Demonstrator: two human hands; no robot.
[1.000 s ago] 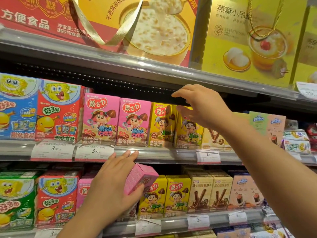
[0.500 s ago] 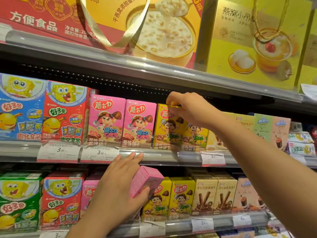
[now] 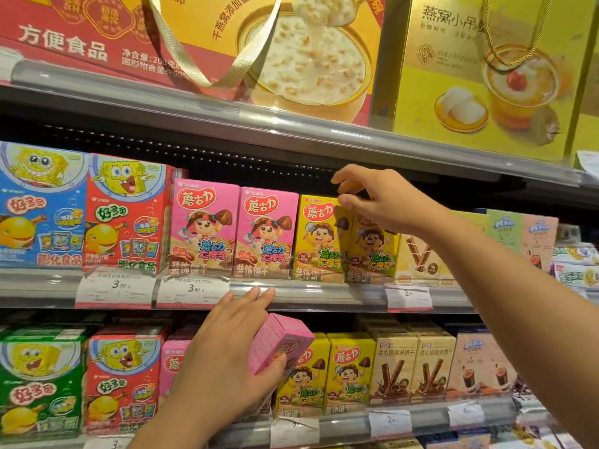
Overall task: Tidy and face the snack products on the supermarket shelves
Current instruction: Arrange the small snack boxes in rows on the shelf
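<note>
On the middle shelf (image 3: 324,294): right hand (image 3: 385,199) at a yellow box (image 3: 319,236), top corner, fingers curled, apparently pinching it | lower shelf front: left hand (image 3: 223,358) grips tilted pink box (image 3: 280,341), fingers straight.

Two pink boxes (image 3: 234,226) stand upright side by side at the middle shelf's (image 3: 311,294) front edge, faces forward. Just right of them stand two yellow boxes (image 3: 343,238), the first turned slightly askew, the second partly hidden behind the right hand (image 3: 382,197), whose curled fingers reach over their top edge. A loose pink box (image 3: 280,341) is held tilted in the left hand (image 3: 227,354), before the lower shelf's row
</note>
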